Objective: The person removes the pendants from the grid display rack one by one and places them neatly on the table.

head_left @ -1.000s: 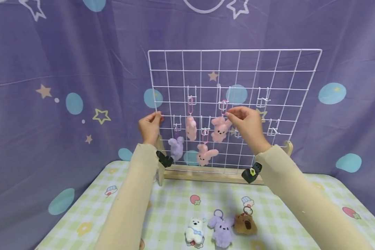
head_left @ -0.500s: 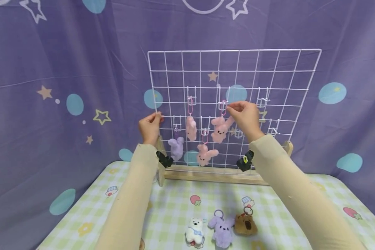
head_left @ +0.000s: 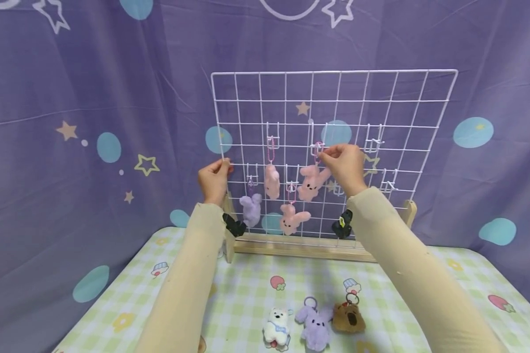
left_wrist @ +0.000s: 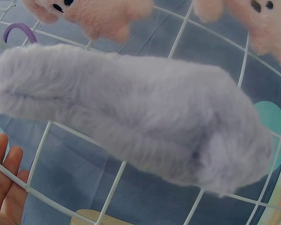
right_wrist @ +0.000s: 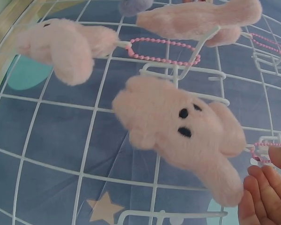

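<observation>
A white wire grid rack (head_left: 335,72) stands upright on the table. My left hand (head_left: 214,181) grips its left edge wire, fingers (left_wrist: 7,187) showing behind the mesh in the left wrist view. With thumb and fingertips, my right hand (head_left: 346,166) pinches the pink bead chain (right_wrist: 261,149) of a pink plush bunny keychain (head_left: 310,185). The chain is at a hook in the upper middle. Another pink plush (head_left: 272,181) hangs to its left, and one more pink bunny (head_left: 289,219) hangs lower. Beside the left hand hangs a lilac plush (head_left: 251,210), its back turned.
More white hooks (head_left: 373,144) sit on the grid's right side. The rack has a wooden base (head_left: 304,248). On the checked tablecloth (head_left: 243,284) in front lie a white bear plush (head_left: 276,327), a lilac bunny keychain (head_left: 315,331) and a brown plush keychain (head_left: 348,318).
My right hand has shifted slightly up and left along the pink chain, and its forearm has swung left. The left hand keeps its grip on the rack. The plush toys hang as before.
</observation>
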Demonstrator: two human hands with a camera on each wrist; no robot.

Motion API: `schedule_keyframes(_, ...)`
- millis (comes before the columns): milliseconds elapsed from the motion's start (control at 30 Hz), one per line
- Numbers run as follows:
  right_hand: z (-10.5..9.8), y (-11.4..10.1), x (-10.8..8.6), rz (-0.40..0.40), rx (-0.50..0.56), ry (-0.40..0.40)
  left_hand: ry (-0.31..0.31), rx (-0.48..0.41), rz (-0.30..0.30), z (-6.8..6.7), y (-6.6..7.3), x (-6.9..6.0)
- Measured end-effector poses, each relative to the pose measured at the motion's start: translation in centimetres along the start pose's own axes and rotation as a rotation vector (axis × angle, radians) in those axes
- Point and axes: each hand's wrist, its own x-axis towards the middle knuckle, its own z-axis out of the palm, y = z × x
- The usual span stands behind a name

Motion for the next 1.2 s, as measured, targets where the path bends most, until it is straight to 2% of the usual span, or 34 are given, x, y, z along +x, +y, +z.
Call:
schedule_keyframes(267, 0.2, 0.2, -0.3, -0.037, -0.031, -0.014, 0.0, 0.015, 0.002, -0.1, 0.0, -0.1)
schedule_keyframes(600, 0.1, 0.8, -0.6, -0.048, 0.119, 0.03, 0.006, 0.027, 0.002, -0.1, -0.1, 0.0)
schedule_keyframes(800, 0.0, 0.3, -0.7, -0.059, 0.235, 0.044, 0.008, 0.032, 0.003, -0.1, 0.0, 0.1)
schedule_keyframes(1200, -0.9, -0.9, -0.6, -0.094, 0.306, 0.071, 0.009, 0.045, 0.002, -0.1, -0.1, 0.1)
